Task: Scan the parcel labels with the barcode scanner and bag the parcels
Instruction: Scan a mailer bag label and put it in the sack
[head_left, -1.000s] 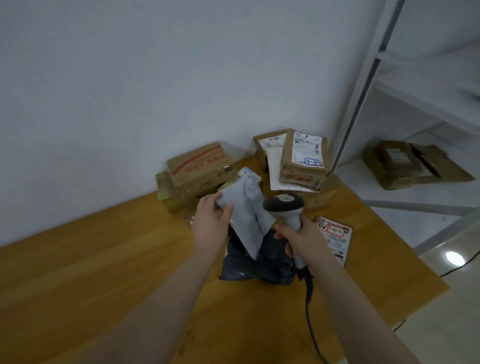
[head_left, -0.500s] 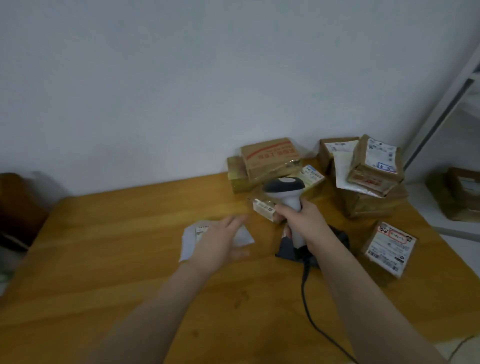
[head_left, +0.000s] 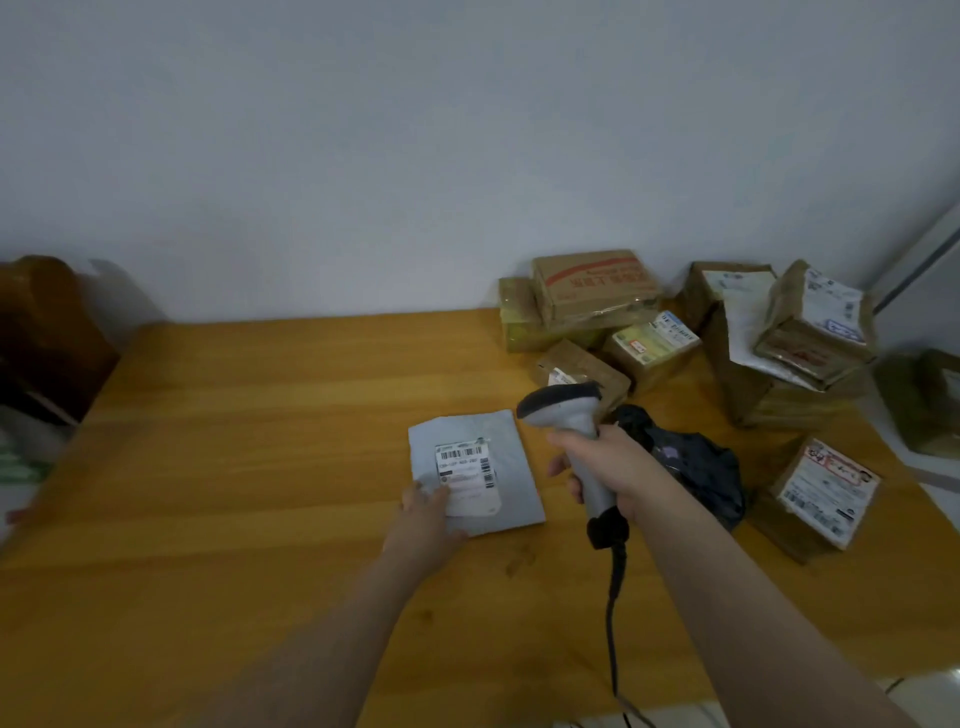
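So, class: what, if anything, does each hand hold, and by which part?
Right hand grips the barcode scanner by its handle. Left hand only presses the grey parcel, near corner.

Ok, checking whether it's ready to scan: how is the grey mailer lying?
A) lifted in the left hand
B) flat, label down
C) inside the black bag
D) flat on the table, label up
D: the grey mailer lies flat on the table with its barcode label facing up, the left hand resting on its near corner.
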